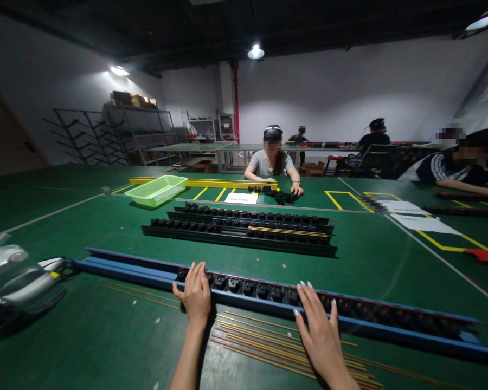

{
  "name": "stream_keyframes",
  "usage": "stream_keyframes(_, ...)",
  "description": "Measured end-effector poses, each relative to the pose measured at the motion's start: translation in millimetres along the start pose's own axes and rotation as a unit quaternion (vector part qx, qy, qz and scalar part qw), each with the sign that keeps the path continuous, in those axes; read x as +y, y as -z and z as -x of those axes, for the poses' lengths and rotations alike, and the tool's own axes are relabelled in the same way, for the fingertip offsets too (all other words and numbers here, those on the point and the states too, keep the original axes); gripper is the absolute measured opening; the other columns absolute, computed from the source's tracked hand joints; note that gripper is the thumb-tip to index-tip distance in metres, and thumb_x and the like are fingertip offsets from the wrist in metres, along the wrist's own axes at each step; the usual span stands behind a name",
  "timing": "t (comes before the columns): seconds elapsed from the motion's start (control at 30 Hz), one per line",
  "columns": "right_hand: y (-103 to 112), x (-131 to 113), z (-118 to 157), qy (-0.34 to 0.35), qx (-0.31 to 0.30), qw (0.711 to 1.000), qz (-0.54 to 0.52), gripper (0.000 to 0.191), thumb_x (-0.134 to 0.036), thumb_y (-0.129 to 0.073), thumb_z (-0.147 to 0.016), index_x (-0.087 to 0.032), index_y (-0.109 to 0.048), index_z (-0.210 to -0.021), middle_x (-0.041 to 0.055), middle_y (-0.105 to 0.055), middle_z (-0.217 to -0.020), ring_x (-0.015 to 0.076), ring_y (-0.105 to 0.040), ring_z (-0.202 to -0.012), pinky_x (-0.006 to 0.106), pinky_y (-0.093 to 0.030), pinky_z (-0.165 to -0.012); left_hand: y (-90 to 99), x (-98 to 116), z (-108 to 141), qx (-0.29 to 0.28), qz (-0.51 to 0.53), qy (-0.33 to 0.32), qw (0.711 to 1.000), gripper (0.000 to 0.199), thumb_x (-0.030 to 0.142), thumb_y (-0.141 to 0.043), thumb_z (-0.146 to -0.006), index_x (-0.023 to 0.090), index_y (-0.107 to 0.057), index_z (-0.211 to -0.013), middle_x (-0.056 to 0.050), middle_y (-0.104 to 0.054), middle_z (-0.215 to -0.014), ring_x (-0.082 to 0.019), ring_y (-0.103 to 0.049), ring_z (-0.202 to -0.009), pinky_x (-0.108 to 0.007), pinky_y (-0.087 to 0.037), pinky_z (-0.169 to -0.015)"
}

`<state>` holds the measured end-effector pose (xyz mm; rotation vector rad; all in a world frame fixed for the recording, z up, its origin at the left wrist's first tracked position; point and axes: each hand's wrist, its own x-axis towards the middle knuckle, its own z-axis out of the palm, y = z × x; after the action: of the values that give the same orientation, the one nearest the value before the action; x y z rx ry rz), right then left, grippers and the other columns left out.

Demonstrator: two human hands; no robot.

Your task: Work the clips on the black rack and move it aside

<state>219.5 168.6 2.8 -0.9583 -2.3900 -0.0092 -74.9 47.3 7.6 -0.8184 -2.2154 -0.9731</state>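
A long blue channel rail (130,272) lies across the green table in front of me, with a row of black socket-like modules (261,291) set inside it. My left hand (196,295) rests over the near wall of the rail, its fingers on the leftmost modules. Further right, my right hand (318,327) lies over the same rail with fingers spread, touching its near edge and the modules. Several thin brass-coloured rods (264,346) lie loose on the table between and under my forearms. What is directly beneath my fingers is hidden.
Beyond the rail lie black channel rails (236,242) filled with similar modules. A green basket (156,190) and a yellow rail (231,184) sit farther back. Across the table a person (271,160) handles black parts. White-grey equipment (28,281) stands at left.
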Motion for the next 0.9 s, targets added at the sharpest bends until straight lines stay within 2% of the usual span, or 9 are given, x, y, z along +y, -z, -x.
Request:
stream_keyframes(0.17,-0.2,0.1,0.0,0.003,0.003,1.000,0.000,0.057,-0.031,-0.030,-0.095,-0.029,-0.012,-0.149,0.0069,-0.037,-0.149,0.0220,-0.034,-0.137,0.061,-0.011,-0.111,-0.7,1.5,1.7,-0.002,0.000,0.006,1.000,0.040,0.028,-0.030,-0.095,0.026,-0.058,-0.123,-0.009,-0.064,-0.123,-0.022,-0.052,-0.122,-0.055,-0.003,-0.110)
stream_keyframes(0.33,-0.4,0.2,-0.1,0.003,0.001,1.000,0.001,0.057,-0.030,-0.031,-0.095,-0.029,-0.012,-0.149,0.0066,-0.037,-0.149,0.0223,-0.035,-0.136,0.061,-0.012,-0.111,-0.7,9.6,8.1,-0.008,0.003,-0.008,1.000,0.045,0.030,-0.025,-0.096,0.023,-0.045,-0.136,-0.011,-0.055,-0.135,-0.023,-0.045,-0.129,-0.054,-0.001,-0.111)
stream_keyframes(0.5,0.4,0.4,-0.3,0.003,0.000,1.000,0.005,0.057,-0.028,-0.032,-0.095,-0.029,-0.013,-0.149,0.0057,-0.036,-0.149,0.0209,-0.033,-0.137,0.059,-0.011,-0.112,1.2,14.5,11.4,-0.035,0.013,-0.046,0.998,0.042,0.027,-0.027,-0.096,0.025,-0.054,-0.127,-0.007,-0.062,-0.127,-0.021,-0.051,-0.124,-0.052,0.000,-0.112)
stream_keyframes(0.9,-2.5,1.8,-0.5,0.007,0.010,1.000,0.016,0.058,-0.027,-0.033,-0.094,-0.029,-0.013,-0.148,0.0047,-0.037,-0.149,0.0197,-0.034,-0.137,0.057,-0.009,-0.112,-1.4,13.2,10.1,-0.019,0.004,-0.052,0.998,0.039,0.023,-0.030,-0.094,0.024,-0.058,-0.121,-0.008,-0.065,-0.122,-0.021,-0.055,-0.119,-0.052,0.000,-0.111)
